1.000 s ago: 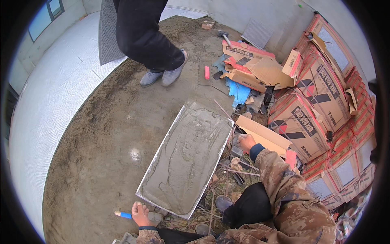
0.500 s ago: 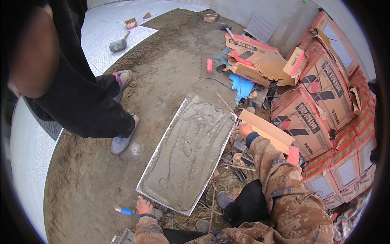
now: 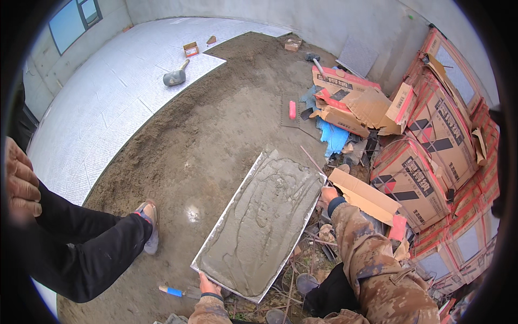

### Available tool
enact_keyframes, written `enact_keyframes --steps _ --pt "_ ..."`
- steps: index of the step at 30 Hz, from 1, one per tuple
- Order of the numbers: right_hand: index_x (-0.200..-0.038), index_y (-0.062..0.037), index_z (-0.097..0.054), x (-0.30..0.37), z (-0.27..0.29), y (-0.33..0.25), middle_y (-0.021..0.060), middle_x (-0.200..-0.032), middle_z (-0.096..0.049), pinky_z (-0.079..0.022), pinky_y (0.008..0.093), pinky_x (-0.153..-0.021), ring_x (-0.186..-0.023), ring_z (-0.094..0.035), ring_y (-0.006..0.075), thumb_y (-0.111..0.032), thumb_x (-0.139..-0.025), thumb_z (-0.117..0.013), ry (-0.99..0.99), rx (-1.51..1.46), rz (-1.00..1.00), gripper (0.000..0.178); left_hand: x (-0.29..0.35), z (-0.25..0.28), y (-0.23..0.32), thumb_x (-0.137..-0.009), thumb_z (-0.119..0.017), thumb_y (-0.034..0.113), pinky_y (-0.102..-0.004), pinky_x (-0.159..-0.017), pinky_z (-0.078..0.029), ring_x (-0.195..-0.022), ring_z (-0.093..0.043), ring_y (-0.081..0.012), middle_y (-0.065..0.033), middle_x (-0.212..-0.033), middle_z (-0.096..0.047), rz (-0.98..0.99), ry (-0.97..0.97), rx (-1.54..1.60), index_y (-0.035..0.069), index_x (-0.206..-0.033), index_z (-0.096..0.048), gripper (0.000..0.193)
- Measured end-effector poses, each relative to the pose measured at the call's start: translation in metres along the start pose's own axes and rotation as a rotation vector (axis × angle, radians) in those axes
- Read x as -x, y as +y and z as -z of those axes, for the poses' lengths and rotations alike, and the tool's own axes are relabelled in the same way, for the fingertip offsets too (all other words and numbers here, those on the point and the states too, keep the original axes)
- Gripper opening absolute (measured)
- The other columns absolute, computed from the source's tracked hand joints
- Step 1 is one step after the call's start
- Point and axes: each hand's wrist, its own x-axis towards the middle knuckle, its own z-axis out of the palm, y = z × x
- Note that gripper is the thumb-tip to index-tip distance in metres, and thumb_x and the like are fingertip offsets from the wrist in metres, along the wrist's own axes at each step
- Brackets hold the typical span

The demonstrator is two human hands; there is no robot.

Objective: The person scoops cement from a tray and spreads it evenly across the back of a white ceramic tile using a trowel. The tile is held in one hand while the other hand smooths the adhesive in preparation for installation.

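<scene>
A large rectangular tile point(image 3: 196, 264) lies face down at my feet, its back spread with wet grey mortar point(image 3: 259, 227). My left hand point(image 3: 209, 284) grips its near short edge close to the left corner, thumb on top and the fingers hidden underneath. At the far right corner, my right hand point(image 3: 327, 195) is closed on the long edge; its fingertips are partly hidden. A blue-handled trowel point(image 3: 171, 291) rests on the mortar bed just left of my left hand.
Another person's leg point(image 3: 108, 243) and hand point(image 3: 21, 181) are at the left. Laid tiles point(image 3: 145, 48) carry a rubber mallet point(image 3: 174, 78). A notched trowel point(image 3: 292, 110), torn cardboard point(image 3: 361, 102), another mallet point(image 3: 313, 57) and stacked tile boxes point(image 3: 410, 178) are at the right.
The other person has stepped back toward the lower left. My left hand has slid slightly right along the tile's edge and its fingers have gone underneath. My view has tilted up a little.
</scene>
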Motion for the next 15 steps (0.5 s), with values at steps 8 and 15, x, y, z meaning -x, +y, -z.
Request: enact_keyframes --steps 8,15 --pt "-0.135 -0.0028 -0.05 -0.019 0.012 0.02 0.0163 -0.137 -0.058 -0.046 0.053 -0.102 -0.121 -0.059 0.036 -0.02 -0.104 -0.034 -0.05 0.273 0.05 0.039 0.012 -0.02 -0.011 -0.102 -0.042 0.052 -0.0463 -0.113 -0.038 -0.134 -0.049 -0.0318 -0.0136 -0.149 -0.047 -0.123 -0.1 0.206 0.006 -0.146 -0.043 0.064" --pt "-0.137 -0.0004 -0.045 0.015 0.004 0.004 0.0215 -0.138 -0.054 -0.045 0.0534 -0.105 -0.124 -0.056 0.0394 -0.018 -0.106 -0.031 0.013 -0.21 -0.136 0.038 0.016 -0.029 -0.007 -0.104 -0.038 0.05 -0.0437 -0.114 -0.037 -0.133 -0.049 -0.0309 -0.0133 -0.147 -0.05 -0.163 -0.096 0.264 0.005 -0.144 -0.046 0.061"
